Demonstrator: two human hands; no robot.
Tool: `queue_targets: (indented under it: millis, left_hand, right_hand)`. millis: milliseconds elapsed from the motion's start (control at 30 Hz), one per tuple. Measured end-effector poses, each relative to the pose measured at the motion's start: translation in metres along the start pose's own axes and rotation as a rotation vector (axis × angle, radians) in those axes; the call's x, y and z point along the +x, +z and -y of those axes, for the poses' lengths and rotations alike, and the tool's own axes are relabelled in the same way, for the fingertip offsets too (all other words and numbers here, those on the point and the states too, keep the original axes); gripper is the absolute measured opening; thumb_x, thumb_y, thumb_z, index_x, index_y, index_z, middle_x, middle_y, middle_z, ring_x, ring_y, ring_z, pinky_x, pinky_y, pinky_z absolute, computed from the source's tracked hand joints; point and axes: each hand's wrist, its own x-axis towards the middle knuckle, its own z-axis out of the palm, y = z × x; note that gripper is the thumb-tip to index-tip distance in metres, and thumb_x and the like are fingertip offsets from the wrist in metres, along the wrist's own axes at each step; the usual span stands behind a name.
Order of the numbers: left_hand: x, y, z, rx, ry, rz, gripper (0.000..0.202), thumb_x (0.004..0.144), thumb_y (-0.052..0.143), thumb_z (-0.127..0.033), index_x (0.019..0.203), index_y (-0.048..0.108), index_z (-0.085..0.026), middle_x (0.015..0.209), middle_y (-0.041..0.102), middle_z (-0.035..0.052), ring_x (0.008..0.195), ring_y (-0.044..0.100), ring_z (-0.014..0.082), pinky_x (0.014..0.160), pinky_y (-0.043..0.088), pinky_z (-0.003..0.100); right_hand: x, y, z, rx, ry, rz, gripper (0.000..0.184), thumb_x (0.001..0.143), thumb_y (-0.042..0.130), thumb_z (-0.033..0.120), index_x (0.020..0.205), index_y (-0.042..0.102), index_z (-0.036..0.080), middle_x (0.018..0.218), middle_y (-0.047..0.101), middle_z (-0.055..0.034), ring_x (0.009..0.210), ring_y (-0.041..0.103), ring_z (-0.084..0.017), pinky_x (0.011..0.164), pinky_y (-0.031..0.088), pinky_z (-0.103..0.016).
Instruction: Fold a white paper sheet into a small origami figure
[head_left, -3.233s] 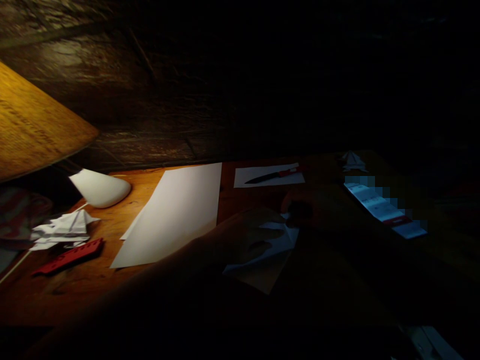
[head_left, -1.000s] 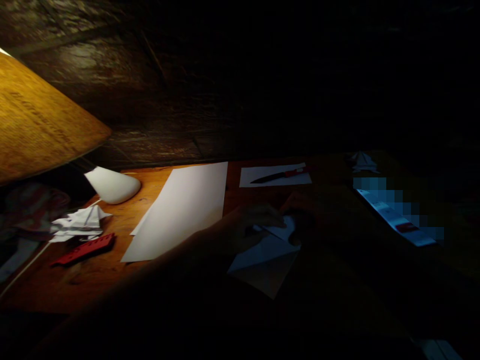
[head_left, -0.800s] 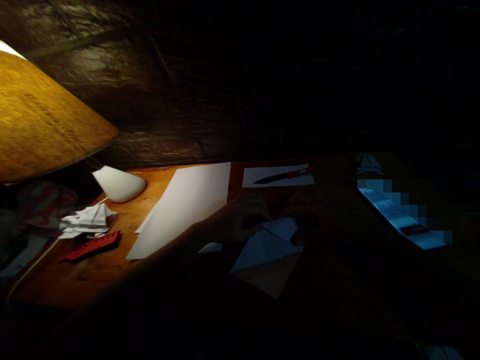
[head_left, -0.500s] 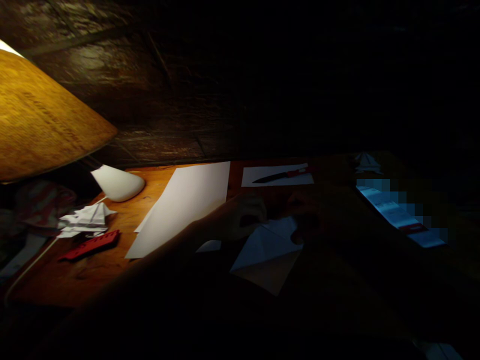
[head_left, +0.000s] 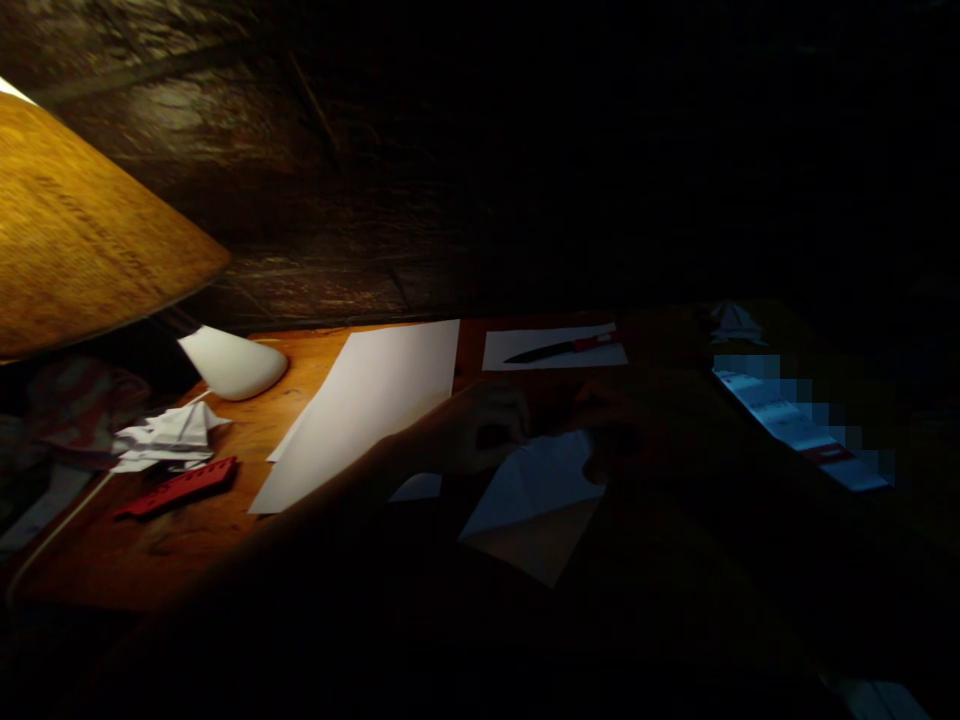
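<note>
In near darkness a partly folded sheet of paper [head_left: 536, 490] lies on the wooden table [head_left: 150, 540] in front of me. My left hand [head_left: 480, 430] rests at the sheet's upper left edge with its fingers curled onto it. At the upper right corner sits my right hand [head_left: 630, 425], fingers bent down on the paper. Both hands are deep in shadow. A small white paper scrap [head_left: 420, 487] lies just left of the sheet, under my left forearm.
A large white sheet [head_left: 367, 410] lies left of centre. Behind it a black and red pen [head_left: 562, 348] rests on a small paper. A lampshade [head_left: 82, 250] and white lamp base [head_left: 232, 362] stand left, with crumpled folded paper [head_left: 169, 435] and a red ruler [head_left: 176, 487]. A lit screen [head_left: 795, 430] glows right.
The raised flap between my hands has been laid flat on the sheet. My left hand drew back to the sheet's upper left edge, uncovering the small scrap beside it.
</note>
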Motion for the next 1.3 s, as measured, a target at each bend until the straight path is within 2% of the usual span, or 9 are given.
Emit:
queue_targets:
  millis: [433,700,867,1000,1167,1300]
  left_hand:
    - [-0.001,-0.006,0.004,-0.003,0.008,-0.007,0.007,0.087,0.064,-0.016,0.083,0.069,-0.019,0.099,0.072,0.0073,0.093,0.068,0.0178,0.085,0.054,0.036]
    - [-0.001,-0.004,0.0,0.058,-0.024,0.004,0.01,0.089,0.065,-0.021,0.096,0.071,-0.021,0.099,0.072,0.0063,0.096,0.067,0.0195,0.091,0.052,0.039]
    - [-0.001,-0.003,-0.001,0.118,-0.002,-0.013,0.008,0.091,0.065,-0.023,0.088,0.072,-0.022,0.1,0.071,0.0053,0.096,0.066,0.0188,0.091,0.05,0.039]
    - [0.001,-0.007,-0.004,0.174,-0.012,0.048,0.012,0.092,0.063,-0.022,0.083,0.071,-0.022,0.104,0.07,0.0044,0.1,0.065,0.019,0.092,0.049,0.039]
    - [0.002,-0.012,-0.011,0.291,-0.013,0.103,0.009,0.09,0.064,-0.02,0.087,0.072,-0.022,0.11,0.068,0.0051,0.104,0.063,0.0213,0.088,0.049,0.037]
    - [0.003,-0.015,-0.02,0.364,-0.016,0.14,0.014,0.086,0.063,-0.015,0.092,0.073,-0.023,0.112,0.067,0.0059,0.111,0.061,0.025,0.096,0.049,0.042]
  right_hand:
    - [0.0,-0.005,0.001,-0.016,-0.047,0.031,0.052,0.081,0.076,0.055,0.128,0.072,0.033,0.118,0.058,-0.0093,0.108,0.057,-0.029,0.094,0.047,-0.048]
    - [0.0,-0.011,0.005,-0.02,-0.061,0.059,0.053,0.082,0.075,0.054,0.13,0.072,0.032,0.118,0.058,-0.0099,0.109,0.057,-0.029,0.094,0.047,-0.048]
    - [0.001,-0.007,0.0,-0.022,-0.055,0.045,0.05,0.082,0.077,0.05,0.129,0.072,0.033,0.118,0.057,-0.0093,0.109,0.055,-0.029,0.095,0.047,-0.049]
    - [0.0,-0.001,-0.003,-0.008,-0.037,0.03,0.052,0.081,0.078,0.051,0.13,0.071,0.033,0.118,0.056,-0.0082,0.11,0.056,-0.027,0.096,0.047,-0.047]
    - [0.0,-0.004,0.002,-0.017,-0.015,0.04,0.051,0.083,0.076,0.052,0.131,0.07,0.034,0.118,0.057,-0.0081,0.112,0.056,-0.029,0.097,0.047,-0.049]
    - [0.0,-0.01,0.007,-0.049,-0.034,0.073,0.05,0.083,0.075,0.049,0.13,0.071,0.031,0.123,0.057,-0.0094,0.114,0.055,-0.03,0.1,0.045,-0.05]
